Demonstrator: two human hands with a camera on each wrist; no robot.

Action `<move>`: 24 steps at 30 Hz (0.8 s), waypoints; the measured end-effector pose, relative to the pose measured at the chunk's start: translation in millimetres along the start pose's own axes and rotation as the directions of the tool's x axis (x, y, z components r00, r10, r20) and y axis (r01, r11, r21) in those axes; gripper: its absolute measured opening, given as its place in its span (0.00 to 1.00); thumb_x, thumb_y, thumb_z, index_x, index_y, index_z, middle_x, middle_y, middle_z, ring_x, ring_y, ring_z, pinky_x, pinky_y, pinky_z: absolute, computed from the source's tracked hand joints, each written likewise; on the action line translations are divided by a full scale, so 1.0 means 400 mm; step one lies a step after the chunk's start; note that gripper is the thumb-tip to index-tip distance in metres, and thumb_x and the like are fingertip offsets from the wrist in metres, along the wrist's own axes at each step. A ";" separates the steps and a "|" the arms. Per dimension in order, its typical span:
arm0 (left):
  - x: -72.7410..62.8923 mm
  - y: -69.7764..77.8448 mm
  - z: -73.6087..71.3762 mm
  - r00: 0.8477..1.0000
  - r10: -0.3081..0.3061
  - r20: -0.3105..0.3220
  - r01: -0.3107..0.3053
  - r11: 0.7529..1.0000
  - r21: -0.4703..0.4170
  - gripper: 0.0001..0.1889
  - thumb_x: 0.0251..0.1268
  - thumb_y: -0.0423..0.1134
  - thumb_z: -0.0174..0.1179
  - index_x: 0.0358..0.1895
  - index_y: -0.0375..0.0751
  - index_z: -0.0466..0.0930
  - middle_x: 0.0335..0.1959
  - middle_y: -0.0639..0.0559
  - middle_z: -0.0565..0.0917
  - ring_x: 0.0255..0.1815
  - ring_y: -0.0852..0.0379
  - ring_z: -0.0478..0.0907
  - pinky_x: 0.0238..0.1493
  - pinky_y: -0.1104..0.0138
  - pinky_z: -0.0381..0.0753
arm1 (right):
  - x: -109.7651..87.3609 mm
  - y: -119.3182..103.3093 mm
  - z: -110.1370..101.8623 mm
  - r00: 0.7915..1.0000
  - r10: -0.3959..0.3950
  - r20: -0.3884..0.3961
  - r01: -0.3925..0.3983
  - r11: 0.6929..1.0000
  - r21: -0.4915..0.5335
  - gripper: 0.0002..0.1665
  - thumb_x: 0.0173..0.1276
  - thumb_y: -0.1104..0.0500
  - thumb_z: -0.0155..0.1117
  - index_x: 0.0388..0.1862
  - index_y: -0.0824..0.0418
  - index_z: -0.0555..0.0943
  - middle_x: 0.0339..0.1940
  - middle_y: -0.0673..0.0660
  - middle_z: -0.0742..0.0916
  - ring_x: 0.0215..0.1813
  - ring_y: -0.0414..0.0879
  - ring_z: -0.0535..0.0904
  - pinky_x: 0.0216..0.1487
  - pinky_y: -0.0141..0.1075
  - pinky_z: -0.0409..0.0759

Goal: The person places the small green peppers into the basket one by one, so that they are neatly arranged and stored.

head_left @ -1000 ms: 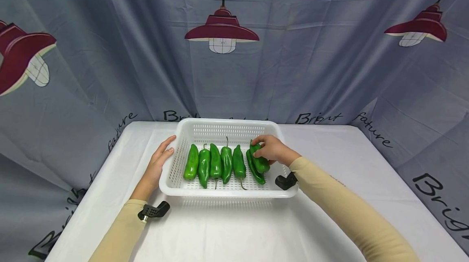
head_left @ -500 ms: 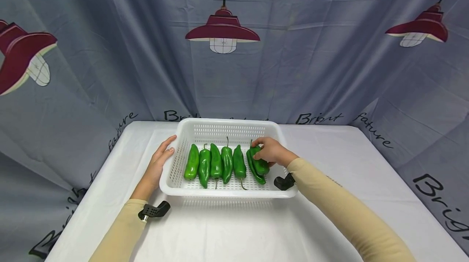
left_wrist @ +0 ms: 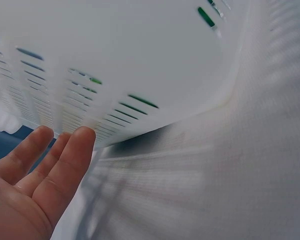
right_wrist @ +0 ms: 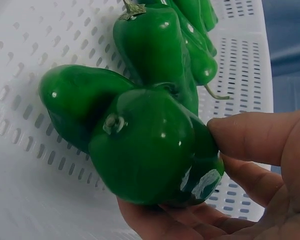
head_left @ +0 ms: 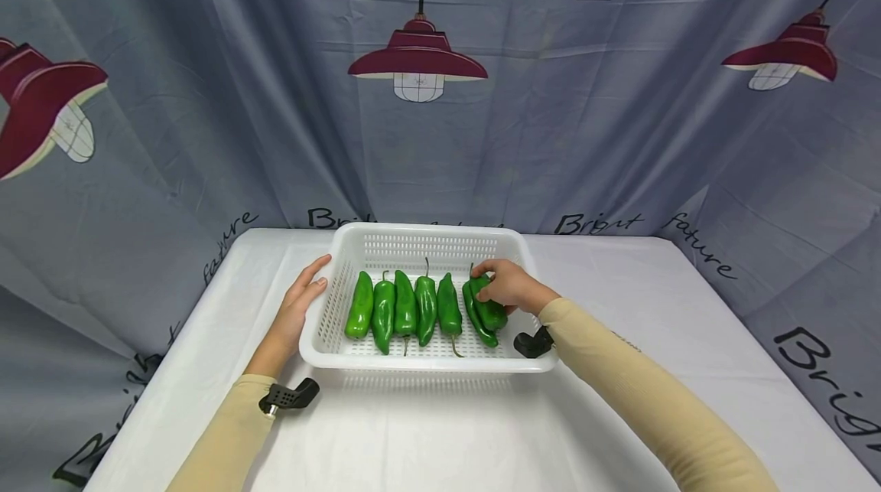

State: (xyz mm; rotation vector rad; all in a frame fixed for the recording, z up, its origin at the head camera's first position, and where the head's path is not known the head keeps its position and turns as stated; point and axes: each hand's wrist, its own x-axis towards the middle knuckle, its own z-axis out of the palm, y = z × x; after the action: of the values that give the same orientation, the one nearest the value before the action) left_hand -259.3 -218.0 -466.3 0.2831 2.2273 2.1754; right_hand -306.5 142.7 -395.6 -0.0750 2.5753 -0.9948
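Observation:
A white plastic basket (head_left: 427,363) with slotted walls holds several long green peppers (head_left: 406,304) laid side by side. At its right end, my right hand (head_left: 512,284) grips a green pepper (right_wrist: 145,145) between thumb and fingers. That pepper leans over another pepper (head_left: 475,316) just to its left and partly covers it. My left hand (head_left: 289,316) is at the basket's left wall, fingers extended and fingertips right at the slotted side. From below, the left wrist view shows those fingers (left_wrist: 65,175) straight and spread beside the wall.
The basket stands on a white cloth-covered table (head_left: 440,431). Behind it hangs a grey-blue curtain (head_left: 551,132) printed with red lamps and lettering. Black wrist cameras are strapped on both forearms, the right one (head_left: 533,342) overlapping the basket's front right corner.
My right hand has shifted slightly down and left with the gripped pepper, which sits closer to the pepper beside it. The left hand and the basket have stayed in place.

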 end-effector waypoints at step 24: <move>0.000 0.000 0.000 1.000 0.000 -0.003 0.000 1.000 0.009 0.28 0.85 0.45 0.37 0.82 0.47 0.50 0.84 0.42 0.53 0.81 0.37 0.56 0.58 0.81 0.75 | -0.003 -0.002 0.012 0.998 0.039 0.057 -0.039 0.999 0.003 0.36 0.67 0.76 0.57 0.73 0.60 0.69 0.71 0.69 0.73 0.59 0.63 0.79 0.37 0.57 0.88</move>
State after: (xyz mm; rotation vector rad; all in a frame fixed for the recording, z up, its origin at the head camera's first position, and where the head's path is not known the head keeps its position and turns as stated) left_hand -259.3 -218.0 -466.2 0.2800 2.2389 2.1683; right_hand -303.8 139.0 -398.0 -0.0509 2.5135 -0.9702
